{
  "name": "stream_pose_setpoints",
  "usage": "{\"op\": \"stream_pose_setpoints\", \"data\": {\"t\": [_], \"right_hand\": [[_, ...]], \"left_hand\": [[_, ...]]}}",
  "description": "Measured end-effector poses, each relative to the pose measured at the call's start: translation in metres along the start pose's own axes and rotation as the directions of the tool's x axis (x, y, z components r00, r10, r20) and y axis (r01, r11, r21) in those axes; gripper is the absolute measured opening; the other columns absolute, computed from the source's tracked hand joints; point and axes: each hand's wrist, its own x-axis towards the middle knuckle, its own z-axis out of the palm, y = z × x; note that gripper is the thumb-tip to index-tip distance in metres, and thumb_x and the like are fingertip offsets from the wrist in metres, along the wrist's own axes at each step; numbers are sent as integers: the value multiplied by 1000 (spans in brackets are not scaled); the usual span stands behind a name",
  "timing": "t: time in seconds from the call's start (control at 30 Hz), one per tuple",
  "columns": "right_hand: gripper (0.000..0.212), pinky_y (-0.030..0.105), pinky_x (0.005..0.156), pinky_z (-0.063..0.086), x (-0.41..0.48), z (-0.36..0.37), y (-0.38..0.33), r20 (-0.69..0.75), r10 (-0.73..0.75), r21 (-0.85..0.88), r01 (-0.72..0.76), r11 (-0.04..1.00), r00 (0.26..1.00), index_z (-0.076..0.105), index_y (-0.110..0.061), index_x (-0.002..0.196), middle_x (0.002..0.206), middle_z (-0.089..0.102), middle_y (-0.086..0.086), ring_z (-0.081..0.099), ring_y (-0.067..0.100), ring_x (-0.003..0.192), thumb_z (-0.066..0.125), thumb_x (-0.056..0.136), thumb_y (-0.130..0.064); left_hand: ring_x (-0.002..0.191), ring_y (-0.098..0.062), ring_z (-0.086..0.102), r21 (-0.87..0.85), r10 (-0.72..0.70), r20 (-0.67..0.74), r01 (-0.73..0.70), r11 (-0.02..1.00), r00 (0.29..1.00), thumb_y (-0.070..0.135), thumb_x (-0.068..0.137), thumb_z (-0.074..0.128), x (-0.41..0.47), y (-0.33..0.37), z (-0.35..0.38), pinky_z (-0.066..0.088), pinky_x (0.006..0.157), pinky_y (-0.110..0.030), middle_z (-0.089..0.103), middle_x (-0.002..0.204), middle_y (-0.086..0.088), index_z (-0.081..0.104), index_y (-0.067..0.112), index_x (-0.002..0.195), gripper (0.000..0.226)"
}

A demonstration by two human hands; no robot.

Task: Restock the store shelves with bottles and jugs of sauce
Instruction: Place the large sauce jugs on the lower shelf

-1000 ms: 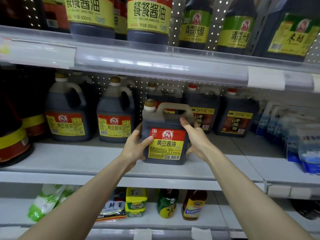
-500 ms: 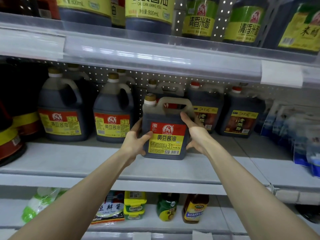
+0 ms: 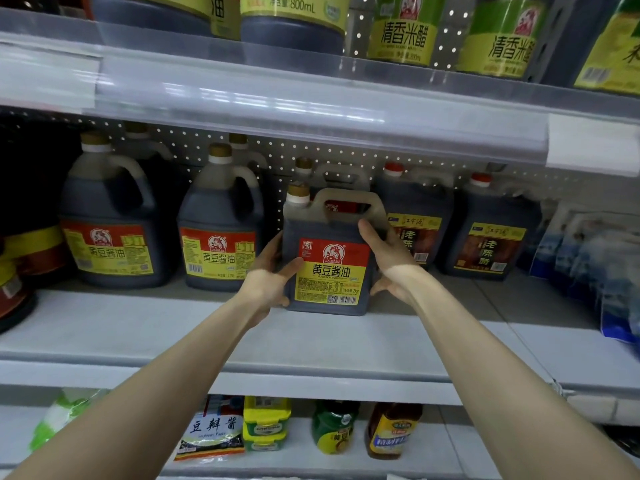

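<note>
Because the jug (image 3: 329, 258) is held only by its flanks and not by its handle, the grip is the weak point. The left hand (image 3: 268, 278) wraps its left side with the thumb across the label, and the right hand (image 3: 388, 261) clamps the right side, thumb up the front edge, fingers hidden behind. The jug stands upright about midway between the middle shelf's (image 3: 138, 327) front edge and its back. I cannot tell whether its base is touching the shelf. Smooth plastic and a full load of dark sauce could let it slide through the palms and drop onto the shelf or over the front edge. Pushed back too hard, it could strike the like jug behind (image 3: 341, 174), and the right knuckles sit close to the nearer vinegar jug (image 3: 414, 216), which a wide move could nudge.

On the shelf below, a pouch (image 3: 211, 431) reads 豆瓣酱. The held jug's red and yellow label reads 黄豆酱油, with 2kg in small print above a barcode. The 2 round jugs to its left (image 3: 220, 237) carry the same 黄豆酱油. The vinegar jugs to the right read 老陈醋. On the shelf above, a bottle (image 3: 294, 15) shows 800mL and a green-labelled one (image 3: 401, 32) 清香米醋.
</note>
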Motion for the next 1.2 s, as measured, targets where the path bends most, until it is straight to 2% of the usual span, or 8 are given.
{"op": "stream_pose_setpoints", "data": {"t": [0.07,0.23,0.43,0.83,1.2], "right_hand": [[74,76,89,39,2,0,0,19,-8,-9,8,1000,1000,26,-38,146,141,50,1,45,37,130,57,83,-62],[76,72,91,40,9,-2,1,33,-18,-29,19,999,999,21,-37,148,143,48,2,45,35,131,56,85,-60],[77,75,93,36,20,-2,1,76,-42,-22,44,999,996,20,-37,149,140,52,1,47,34,129,56,85,-60],[68,73,97,34,41,-1,-1,97,-44,-29,47,998,994,20,-35,148,141,51,2,43,34,133,50,91,-56],[65,73,95,36,45,0,1,93,-50,-28,52,998,994,23,-38,145,138,53,0,45,33,131,52,90,-58]], "left_hand": [[96,-13,57,-2,-4,1,4,1000,1000,11,94,57,3,0,0,56,67,-44,55,119,8,32,31,145,60],[115,-25,57,15,-4,-9,4,1000,1000,15,94,59,8,2,0,54,77,-58,57,128,3,34,30,144,58],[122,-31,54,29,-4,-13,5,1000,1000,16,93,59,19,3,1,48,84,-68,55,136,-2,34,30,145,59],[126,-33,50,85,5,-42,-2,996,999,17,93,59,36,2,3,48,84,-67,52,139,-2,32,31,146,61],[126,-34,50,80,-16,-31,19,997,999,16,93,59,41,2,3,48,85,-68,51,141,-2,29,31,147,63]]}}
